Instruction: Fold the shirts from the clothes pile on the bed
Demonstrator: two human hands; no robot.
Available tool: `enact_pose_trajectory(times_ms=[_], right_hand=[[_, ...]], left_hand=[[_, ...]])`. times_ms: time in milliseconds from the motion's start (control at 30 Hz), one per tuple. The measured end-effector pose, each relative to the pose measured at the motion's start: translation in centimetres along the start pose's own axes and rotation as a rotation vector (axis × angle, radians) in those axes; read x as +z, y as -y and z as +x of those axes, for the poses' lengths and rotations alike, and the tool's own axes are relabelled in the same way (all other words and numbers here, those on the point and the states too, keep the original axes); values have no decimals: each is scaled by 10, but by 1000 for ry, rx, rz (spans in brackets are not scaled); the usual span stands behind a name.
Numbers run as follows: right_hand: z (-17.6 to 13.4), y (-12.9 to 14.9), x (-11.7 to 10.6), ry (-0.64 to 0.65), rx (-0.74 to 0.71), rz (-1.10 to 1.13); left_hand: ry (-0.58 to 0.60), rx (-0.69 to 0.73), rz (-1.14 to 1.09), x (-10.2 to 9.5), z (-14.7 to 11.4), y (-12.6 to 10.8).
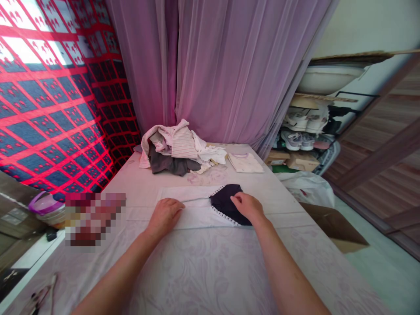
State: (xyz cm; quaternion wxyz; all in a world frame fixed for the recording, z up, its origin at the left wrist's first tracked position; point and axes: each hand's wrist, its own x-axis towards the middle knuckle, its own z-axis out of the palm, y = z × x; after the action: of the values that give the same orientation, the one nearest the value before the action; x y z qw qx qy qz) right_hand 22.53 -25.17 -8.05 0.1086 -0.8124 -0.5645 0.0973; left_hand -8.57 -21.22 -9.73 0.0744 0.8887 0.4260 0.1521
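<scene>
A pair of dark briefs (228, 206) with white lacy trim lies spread on the table, over the right part of a flat white cloth (197, 218). The thumb and fingers of my right hand (247, 204) pinch together on the right side of the briefs. Flat on the left part of the white cloth rests my left hand (166, 214), its fingers pointing right and holding nothing I can see. A thin grey line runs across the cloth from the left fingertips to the briefs.
Behind, a heap of clothes (177, 148) sits beside a folded white garment (245, 162) on the covered table (210, 267). Purple curtains (223, 65) hang at the back. Shoes (298, 140) fill a rack at right, above an open cardboard box (334, 223). A bucket (49, 208) stands left.
</scene>
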Motion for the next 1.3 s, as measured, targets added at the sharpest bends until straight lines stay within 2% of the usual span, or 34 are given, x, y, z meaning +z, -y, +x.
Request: enact_pose_trajectory(times_ms=[67, 133, 300, 400, 500, 633, 733, 800, 967, 1133, 1200, 1300], right_hand=[[-1, -3, -3, 105, -27, -22], [-3, -4, 0, 146, -95, -35], [-11, -6, 7, 92, -236, -127], [-10, -5, 1, 55, -280, -186], [5, 2, -15, 59, -289, -201], [42, 24, -32, 2, -276, -91], [65, 37, -33, -94, -276, 16], [70, 36, -28, -128, -233, 89], [50, 8, -9, 20, -70, -8], [28, -5, 1, 98, -16, -66], [26, -3, 1, 81, -23, -70], [28, 1, 3, -57, -32, -59]], left_hand=[[28, 45, -4, 5, 10, -16], [52, 97, -11, 9, 20, -32], [74, 184, -70, 21, 36, -69], [81, 209, -100, 31, 38, -80], [81, 206, -120, 41, 37, -82], [72, 196, -166, 48, 34, -79], [68, 179, -184, 49, 33, -78], [65, 171, -188, 51, 32, -78], [33, 168, -191, 57, 30, -78], [22, 169, -195, 58, 29, -78], [16, 176, -191, 57, 28, -78], [-16, 169, -159, 57, 27, -79]])
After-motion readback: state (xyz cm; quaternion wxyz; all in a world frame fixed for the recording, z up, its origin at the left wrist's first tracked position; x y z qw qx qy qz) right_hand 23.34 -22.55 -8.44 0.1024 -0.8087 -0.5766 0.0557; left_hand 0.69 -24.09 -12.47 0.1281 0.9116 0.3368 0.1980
